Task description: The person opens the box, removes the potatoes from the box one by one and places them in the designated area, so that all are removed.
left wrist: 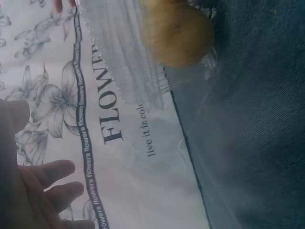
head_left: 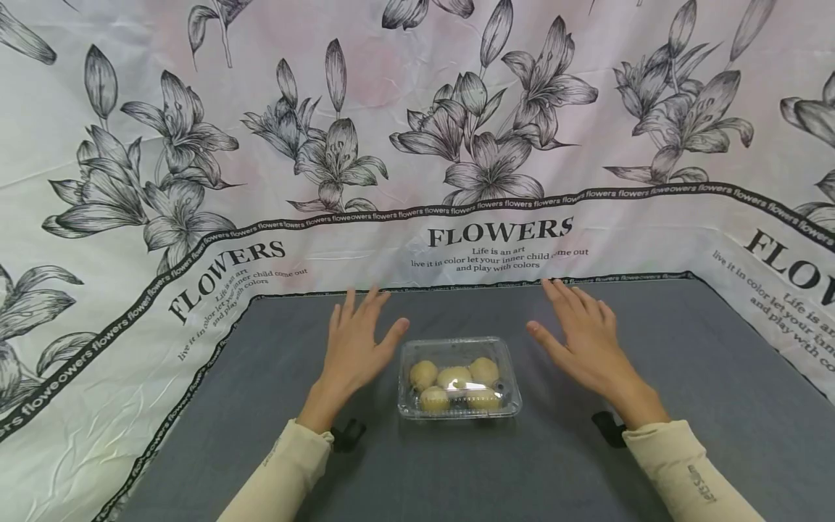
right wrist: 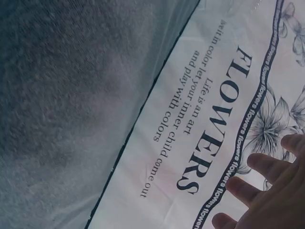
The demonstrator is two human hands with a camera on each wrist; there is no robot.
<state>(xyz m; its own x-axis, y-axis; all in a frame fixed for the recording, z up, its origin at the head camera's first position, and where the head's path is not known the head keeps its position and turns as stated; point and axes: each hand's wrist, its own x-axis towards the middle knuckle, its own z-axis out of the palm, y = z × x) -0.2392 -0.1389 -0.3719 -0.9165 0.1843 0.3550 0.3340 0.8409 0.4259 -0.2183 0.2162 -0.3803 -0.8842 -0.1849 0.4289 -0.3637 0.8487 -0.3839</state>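
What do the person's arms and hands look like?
The left sleeve and right sleeve are cream, with dark lettering along the right one. A small black piece shows near the end of each. The left hand and right hand wear no gloves.

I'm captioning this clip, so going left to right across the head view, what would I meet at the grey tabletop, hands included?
Left hand, clear plastic container holding round yellowish items, right hand.

Your grey bench [head_left: 457,471] has a white sheet [head_left: 355,250] with printed flowers [head_left: 491,168] along its far edge, black "FLOWERS" lettering [head_left: 499,231] facing you.
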